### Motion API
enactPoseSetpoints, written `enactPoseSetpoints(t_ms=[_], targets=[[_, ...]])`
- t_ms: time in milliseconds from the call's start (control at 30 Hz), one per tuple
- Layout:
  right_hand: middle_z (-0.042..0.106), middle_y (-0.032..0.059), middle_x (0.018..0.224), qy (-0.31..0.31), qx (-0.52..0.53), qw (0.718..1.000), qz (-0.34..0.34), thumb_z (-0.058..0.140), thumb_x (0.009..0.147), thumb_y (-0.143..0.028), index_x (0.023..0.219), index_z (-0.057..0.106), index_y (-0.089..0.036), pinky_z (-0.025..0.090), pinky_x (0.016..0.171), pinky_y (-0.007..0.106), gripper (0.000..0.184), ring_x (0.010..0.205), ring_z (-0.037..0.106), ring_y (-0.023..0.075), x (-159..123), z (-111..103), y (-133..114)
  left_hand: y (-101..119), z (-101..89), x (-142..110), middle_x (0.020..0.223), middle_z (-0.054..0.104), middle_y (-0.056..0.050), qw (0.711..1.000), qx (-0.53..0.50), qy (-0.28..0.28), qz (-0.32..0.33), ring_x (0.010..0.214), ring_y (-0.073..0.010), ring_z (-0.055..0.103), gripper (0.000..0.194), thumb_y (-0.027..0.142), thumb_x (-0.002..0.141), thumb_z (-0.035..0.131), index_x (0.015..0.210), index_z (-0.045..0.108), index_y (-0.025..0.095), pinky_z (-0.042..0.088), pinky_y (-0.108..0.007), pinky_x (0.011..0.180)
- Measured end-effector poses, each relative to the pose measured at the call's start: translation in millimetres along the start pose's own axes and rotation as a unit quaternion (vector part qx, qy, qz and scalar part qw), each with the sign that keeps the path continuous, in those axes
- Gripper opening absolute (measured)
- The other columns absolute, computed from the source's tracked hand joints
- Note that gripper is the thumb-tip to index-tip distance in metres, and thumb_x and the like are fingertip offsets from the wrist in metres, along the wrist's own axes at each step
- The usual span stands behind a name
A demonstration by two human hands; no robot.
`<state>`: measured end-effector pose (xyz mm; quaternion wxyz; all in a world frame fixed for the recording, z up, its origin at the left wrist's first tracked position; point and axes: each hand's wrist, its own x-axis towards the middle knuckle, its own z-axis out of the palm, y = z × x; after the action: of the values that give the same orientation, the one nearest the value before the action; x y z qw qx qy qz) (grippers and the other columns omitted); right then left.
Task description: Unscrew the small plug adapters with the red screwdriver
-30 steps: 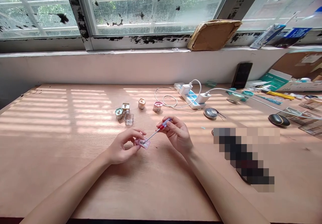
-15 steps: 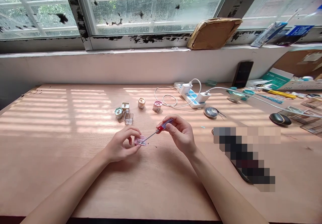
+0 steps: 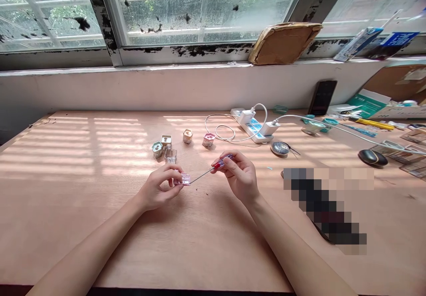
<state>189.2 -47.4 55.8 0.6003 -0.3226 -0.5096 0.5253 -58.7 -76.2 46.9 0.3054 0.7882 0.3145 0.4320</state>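
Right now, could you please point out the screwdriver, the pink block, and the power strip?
Screwdriver [image 3: 218,164], head view, on its red grip.
Pink block [image 3: 185,179], head view, on its exposed end.
Power strip [image 3: 254,129], head view, on its top face.

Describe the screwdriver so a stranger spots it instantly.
On the plywood table below the window, find the right hand. The screwdriver in it has a thin shaft touching the pink block; its red handle is unlike the yellow one far right.

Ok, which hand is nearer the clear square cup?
Left: the left hand is just in front of the clear square cup; the right hand is off to its right.
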Motion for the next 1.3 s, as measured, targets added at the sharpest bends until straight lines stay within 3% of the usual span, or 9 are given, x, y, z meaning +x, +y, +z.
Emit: enactPoseSetpoints(t_ms=[400,567,833,1133,1300], targets=[[0.058,-0.0006,0.063,-0.003,-0.1,0.995,-0.018,0.071,0.084,-0.039,0.077,0.061,-0.019,0.041,0.049,0.026,0.024,0.052,0.052,0.0131,9.2,-21.7,19.0,-6.7,-2.2,-0.7,0.105,0.06,-0.009,0.998,-0.017,-0.004,-0.054,0.07,-0.0097,0.053,0.007,0.015,0.087,0.061,0.093,0.063,0.016,0.047,-0.021,0.06],[0.056,-0.0016,0.061,0.007,-0.092,0.996,-0.017,0.071,0.083,-0.039,0.078,0.061,-0.019,0.037,0.045,0.024,0.023,0.05,0.049,0.0121,11.3,-27.0,23.1,-9.0,-1.8,-2.3,0.107,0.06,-0.009,0.998,-0.019,-0.016,-0.065,0.071,-0.0098,0.052,0.01,0.011,0.084,0.059,0.092,0.062,0.017,0.046,-0.021,0.059],[0.05,-0.0051,0.056,0.004,-0.077,0.997,0.004,0.071,0.08,-0.037,0.074,0.06,-0.019,0.042,0.047,0.025,0.022,0.043,0.036,0.0078,11.5,-26.6,23.4,-10.0,-3.4,-0.3,0.104,0.062,-0.009,0.999,-0.017,-0.001,-0.044,0.081,-0.0137,0.058,0.011,0.011,0.088,0.058,0.094,0.065,0.018,0.05,-0.026,0.073],[0.048,-0.0052,0.056,-0.001,-0.069,0.997,0.026,0.075,0.078,-0.038,0.072,0.059,-0.019,0.044,0.045,0.023,0.025,0.044,0.039,0.0079,10.8,-22.2,22.4,-7.2,-1.1,-0.4,0.108,0.061,-0.009,0.997,-0.052,-0.021,-0.059,0.089,-0.0149,0.06,0.015,0.011,0.089,0.057,0.099,0.065,0.019,0.05,-0.025,0.073],[0.051,-0.006,0.055,0.035,-0.018,0.998,0.039,0.082,0.074,-0.042,0.072,0.059,-0.019,0.049,0.047,0.023,0.032,0.042,0.041,0.0067,12.1,-22.5,20.4,-6.8,-1.7,-0.6,0.108,0.06,-0.009,0.997,-0.052,-0.027,-0.059,0.091,-0.0149,0.06,0.016,0.009,0.089,0.056,0.098,0.064,0.018,0.051,-0.025,0.076]])
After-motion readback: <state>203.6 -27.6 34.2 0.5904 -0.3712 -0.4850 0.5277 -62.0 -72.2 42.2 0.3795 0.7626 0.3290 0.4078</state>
